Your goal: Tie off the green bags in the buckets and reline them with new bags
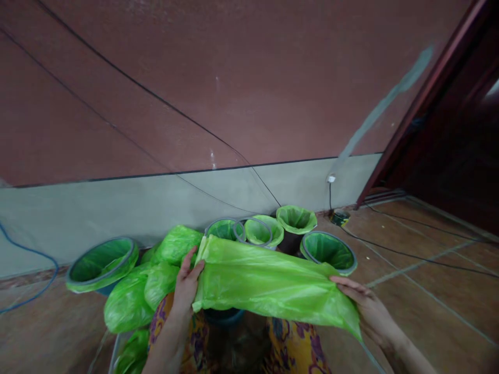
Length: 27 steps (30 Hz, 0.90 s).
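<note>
A green plastic bag (268, 280) is stretched out flat between my two hands, above my knees. My left hand (187, 280) grips its left end, thumb and fingers closed on the edge. Toward the other end, my right hand (358, 298) pinches the bag, its fingers partly behind the plastic. Beneath the bag a dark blue bucket (224, 317) shows only in part; the rest is hidden. Beside my left hand lie several filled, tied green bags (130, 298).
Bins lined with green bags stand along the wall: one at left (101, 262), several at centre, one at right (329, 252). A loose grey ring (252, 231) lies across two. A small tin (340, 217) and black cables sit near the doorway. A blue cable (47, 254) runs at left.
</note>
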Motion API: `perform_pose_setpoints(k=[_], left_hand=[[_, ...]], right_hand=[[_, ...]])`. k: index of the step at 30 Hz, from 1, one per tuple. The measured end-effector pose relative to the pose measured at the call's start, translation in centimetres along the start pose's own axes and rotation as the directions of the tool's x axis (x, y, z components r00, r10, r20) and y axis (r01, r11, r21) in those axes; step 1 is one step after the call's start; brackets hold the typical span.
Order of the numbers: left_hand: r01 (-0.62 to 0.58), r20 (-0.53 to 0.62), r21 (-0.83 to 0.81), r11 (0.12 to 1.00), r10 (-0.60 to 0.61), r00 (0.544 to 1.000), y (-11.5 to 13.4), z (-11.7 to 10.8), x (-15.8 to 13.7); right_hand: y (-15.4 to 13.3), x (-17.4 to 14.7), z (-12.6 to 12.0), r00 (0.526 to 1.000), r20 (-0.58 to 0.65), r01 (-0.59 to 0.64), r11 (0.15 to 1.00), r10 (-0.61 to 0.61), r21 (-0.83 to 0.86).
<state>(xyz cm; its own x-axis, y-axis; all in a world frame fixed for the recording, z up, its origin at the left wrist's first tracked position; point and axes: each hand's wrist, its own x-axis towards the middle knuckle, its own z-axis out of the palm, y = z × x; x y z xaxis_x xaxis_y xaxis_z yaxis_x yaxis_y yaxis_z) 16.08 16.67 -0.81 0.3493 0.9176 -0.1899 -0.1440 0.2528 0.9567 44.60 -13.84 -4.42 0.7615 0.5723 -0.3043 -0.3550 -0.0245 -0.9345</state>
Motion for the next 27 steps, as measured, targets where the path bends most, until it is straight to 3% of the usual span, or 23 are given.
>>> perform_pose_setpoints(k=[5,12,16,20,23,27], left_hand=[[-0.097,0.025,-0.109,0.989,0.100,0.995,1.8,-0.1,-0.8],[-0.200,0.013,-0.059,0.978,0.201,0.980,2.8,-1.3,-0.8],[-0.103,0.214,0.040,0.994,0.092,0.973,3.7,-2.9,-0.5],[-0.103,0.427,0.168,0.980,0.022,0.904,5.7,-4.0,-0.2],[-0.245,0.462,0.323,0.914,0.073,0.884,7.0,-4.2,0.2],[-0.465,0.426,0.554,0.690,0.244,0.871,7.3,-4.1,0.9]], right_hand=[[-0.9,-0.3,1.1,0.994,0.099,-0.043,0.999,0.042,0.007],[-2.3,-0.6,2.4,0.965,0.238,-0.103,0.994,0.110,-0.039],[-3.1,-0.1,2.4,0.949,0.298,-0.084,0.994,0.101,-0.067],[-4.8,0.4,2.5,0.933,0.354,-0.008,0.985,0.068,-0.170],[-5.8,1.1,2.8,0.938,0.346,0.104,0.948,0.007,-0.300],[-5.8,2.8,3.3,0.932,0.279,0.347,0.785,-0.230,-0.513]])
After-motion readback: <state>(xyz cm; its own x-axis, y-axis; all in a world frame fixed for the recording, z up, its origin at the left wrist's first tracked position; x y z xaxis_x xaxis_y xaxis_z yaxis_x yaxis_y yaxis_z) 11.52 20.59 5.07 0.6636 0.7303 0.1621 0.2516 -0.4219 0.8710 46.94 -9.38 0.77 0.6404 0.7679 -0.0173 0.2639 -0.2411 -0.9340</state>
